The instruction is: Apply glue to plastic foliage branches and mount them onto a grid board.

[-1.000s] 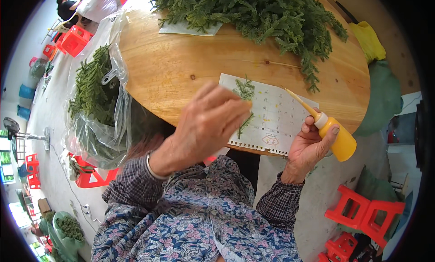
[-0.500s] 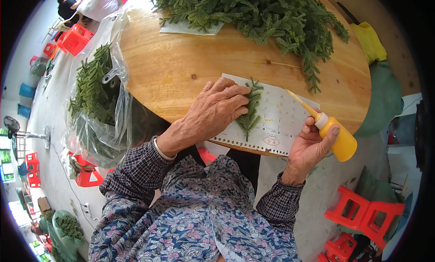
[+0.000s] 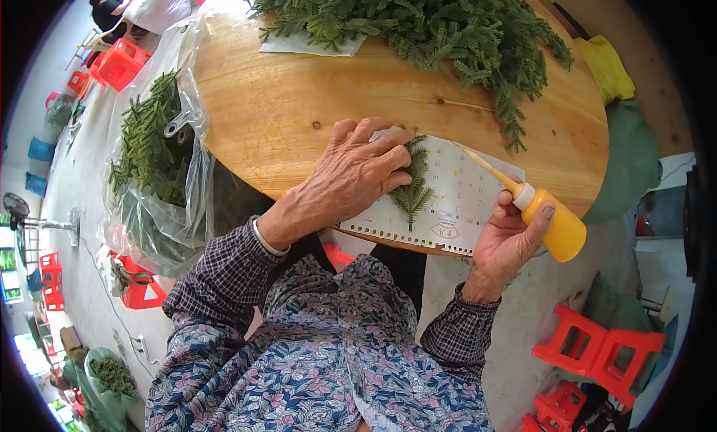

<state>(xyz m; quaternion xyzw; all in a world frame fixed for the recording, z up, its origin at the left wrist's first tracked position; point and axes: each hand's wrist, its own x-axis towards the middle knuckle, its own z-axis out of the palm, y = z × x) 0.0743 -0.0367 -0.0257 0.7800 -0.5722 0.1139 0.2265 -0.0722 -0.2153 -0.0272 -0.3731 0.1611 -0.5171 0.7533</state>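
Note:
A small green fir-like sprig (image 3: 413,185) lies on a white printed sheet (image 3: 457,234) with punched holes along its near edge. My left hand (image 3: 357,165) is over the sprig's left side, fingers curled and closed on its upper part; the fingertips are partly hidden among the needles. In my right hand (image 3: 508,241) is a yellow squeeze bottle (image 3: 562,227) with a white collar and a long thin nozzle. The bottle is tilted, its nozzle pointing up and left over the sheet, apart from the sprig.
A big heap of green sprigs (image 3: 448,29) covers the far side of the wooden table (image 3: 299,96), with a pale sheet (image 3: 314,45) beneath. Left of the table hangs a clear plastic bag (image 3: 160,227) of sprigs. Red stools (image 3: 571,342) stand on the floor. A person (image 3: 108,10) is far left.
My left hand has shifted slightly up the sprig, its fingers reaching nearer the tip. The sheet has slid a little to the left. My right hand still holds the bottle, almost unmoved.

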